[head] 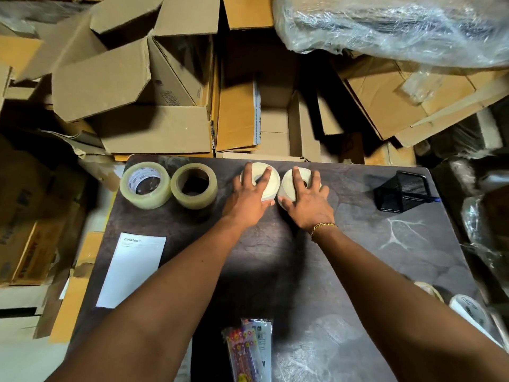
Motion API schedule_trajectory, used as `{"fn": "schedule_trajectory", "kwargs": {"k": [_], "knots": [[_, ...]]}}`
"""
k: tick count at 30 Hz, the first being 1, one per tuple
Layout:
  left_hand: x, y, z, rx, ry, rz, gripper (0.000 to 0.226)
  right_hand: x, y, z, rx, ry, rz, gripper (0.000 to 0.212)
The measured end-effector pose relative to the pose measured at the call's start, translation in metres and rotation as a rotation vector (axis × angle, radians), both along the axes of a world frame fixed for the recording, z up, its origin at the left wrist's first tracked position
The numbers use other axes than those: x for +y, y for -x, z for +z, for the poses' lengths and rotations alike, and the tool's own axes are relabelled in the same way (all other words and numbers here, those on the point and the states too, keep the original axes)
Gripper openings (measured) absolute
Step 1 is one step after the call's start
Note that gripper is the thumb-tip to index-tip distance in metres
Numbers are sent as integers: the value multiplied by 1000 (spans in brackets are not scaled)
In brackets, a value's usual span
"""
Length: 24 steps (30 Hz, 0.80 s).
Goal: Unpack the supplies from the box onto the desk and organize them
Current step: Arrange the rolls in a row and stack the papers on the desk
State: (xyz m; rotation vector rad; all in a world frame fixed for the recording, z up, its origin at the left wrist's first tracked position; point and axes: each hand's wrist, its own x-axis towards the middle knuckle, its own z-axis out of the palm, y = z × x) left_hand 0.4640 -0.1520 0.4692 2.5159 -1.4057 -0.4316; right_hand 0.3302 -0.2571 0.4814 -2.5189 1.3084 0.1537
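Two white tape rolls lie flat side by side at the far edge of the dark desk [275,271]. My left hand [248,194] rests on top of the left white roll [271,186], fingers spread over its hole. Spread the same way, my right hand [308,199] lies on the right white roll [287,183]. Left of them stand a clear tape roll [146,186] and a brownish tape roll [194,186], touching each other. Beyond the desk's far edge an open cardboard box [275,119] shows a bare inside.
A black mesh holder [403,193] stands at the far right of the desk. A white paper sheet [132,268] lies at the left, a colourful pencil pack [248,351] at the near edge, more tape rolls [468,310] at the right edge. Cardboard boxes surround the desk.
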Motion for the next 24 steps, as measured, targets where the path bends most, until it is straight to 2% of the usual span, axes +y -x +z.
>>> {"fn": "schedule_trajectory", "kwargs": {"k": [3,6,8,12,16,21,24], "knots": [[-2,-5,2,-17,-44,-31,80,-6,-1,7,56,-28,34,84],[11,-1,8,-76,-97,-58,91,-3,9,20,115,-41,61,96],[37,13,14,-151,-73,-80,96,17,32,29,-1,15,72,97],[121,56,23,-169,53,-70,82,72,95,31,-222,87,144,74],[201,95,30,-18,3,126,68,128,139,24,-385,-189,137,58],[291,118,48,142,107,373,39,215,161,19,-384,-573,184,32],[342,115,45,237,94,542,22,270,153,20,-457,-794,174,32]]}}
